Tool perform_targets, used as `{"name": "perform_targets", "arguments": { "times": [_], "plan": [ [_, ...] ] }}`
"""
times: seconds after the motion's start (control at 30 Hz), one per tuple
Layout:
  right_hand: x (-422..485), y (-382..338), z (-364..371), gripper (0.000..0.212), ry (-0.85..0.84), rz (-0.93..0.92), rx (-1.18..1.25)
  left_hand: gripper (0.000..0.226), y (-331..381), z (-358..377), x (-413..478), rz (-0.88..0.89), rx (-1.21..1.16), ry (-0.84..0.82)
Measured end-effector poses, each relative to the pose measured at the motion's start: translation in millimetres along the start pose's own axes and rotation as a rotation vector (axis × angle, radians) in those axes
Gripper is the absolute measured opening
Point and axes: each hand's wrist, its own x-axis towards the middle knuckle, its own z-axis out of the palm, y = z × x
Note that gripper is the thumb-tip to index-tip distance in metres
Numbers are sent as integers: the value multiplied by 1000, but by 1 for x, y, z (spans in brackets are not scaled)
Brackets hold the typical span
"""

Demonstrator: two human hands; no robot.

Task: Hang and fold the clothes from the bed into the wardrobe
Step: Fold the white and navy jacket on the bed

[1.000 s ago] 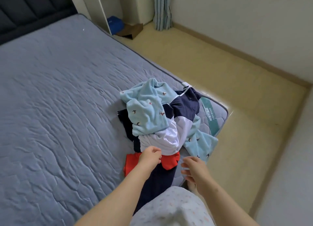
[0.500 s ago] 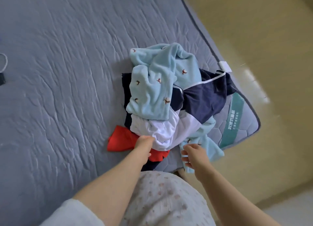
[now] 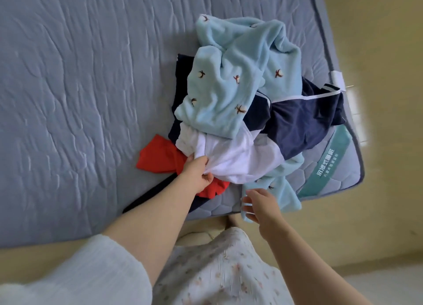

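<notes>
The left hand [image 3: 198, 173] clamps its fingers on a crumpled white garment [image 3: 240, 158] atop the grey quilted bed [image 3: 80, 87]; the right hand [image 3: 261, 204], fingers apart, should steady the clothes pile [image 3: 224, 98].

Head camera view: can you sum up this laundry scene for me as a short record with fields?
Surface: grey-blue quilted mattress
Pile top: light blue fleece garment with small motifs
Beneath: white garment, navy garment with white piping, red garment
Left hand: grips the white garment
Right hand: open, beside a light blue fleece piece at the mattress edge
</notes>
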Motion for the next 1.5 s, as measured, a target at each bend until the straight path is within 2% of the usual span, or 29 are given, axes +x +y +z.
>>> {"name": "perform_targets", "arguments": {
  "times": [0.1, 0.27, 0.43, 0.53, 0.6, 0.7, 0.73, 0.87, 0.97, 1.03, 1.1, 1.13, 1.2, 1.27, 1.3, 1.37, 1.43, 1.5],
  "plan": [
    [-19, -5, 29, 11, -26, -64, -27, 28, 24, -35, -24, 56, 93, -56],
    [-66, -12, 87, 11, -14, -191, -83, 23, 63, -106, -69, 116, 102, -84],
    [-122, -9, 155, 62, -25, -346, -34, 26, 97, -197, -111, 166, 3, -80],
    [-144, 3, 193, 78, 15, -576, -204, 26, 110, -247, -131, 179, -113, -108],
    [-152, 10, 217, 68, 8, -694, -396, 24, 117, -271, -142, 190, -159, -136],
    [-162, 13, 245, 18, -5, -754, -658, 24, 124, -296, -158, 224, -212, -146],
    [-167, 12, 251, 11, 31, -779, -736, 25, 127, -303, -161, 240, -232, -147],
    [-182, -4, 257, 23, 173, -878, -772, 21, 139, -322, -168, 328, -365, -194],
    [-191, -16, 253, 24, 115, -886, -622, 5, 144, -324, -175, 382, -422, -243],
    [-198, -24, 250, 30, 109, -877, -528, 14, 145, -321, -181, 420, -434, -269],
    [-207, -31, 247, 33, 104, -878, -457, 22, 143, -315, -183, 544, -310, -238],
    [-212, -34, 245, 34, 69, -874, -407, 31, 139, -311, -183, 624, -155, -203],
    [-221, -42, 241, 32, -59, -862, -319, 54, 129, -302, -181, 802, 303, -120],
    [-231, -47, 240, 32, -214, -860, -261, 69, 119, -290, -181, 925, 682, -143],
    [-236, -48, 241, 32, -272, -862, -237, 70, 115, -283, -183, 955, 788, -189],
    [-246, -53, 244, 32, -378, -857, -143, 54, 107, -272, -187, 995, 905, -237],
    [-254, -57, 246, 39, -459, -868, -46, 27, 102, -267, -189, 969, 795, -179],
    [-260, -60, 244, 30, -514, -883, -36, 13, 105, -265, -192, 939, 651, -52]
  ]
}}
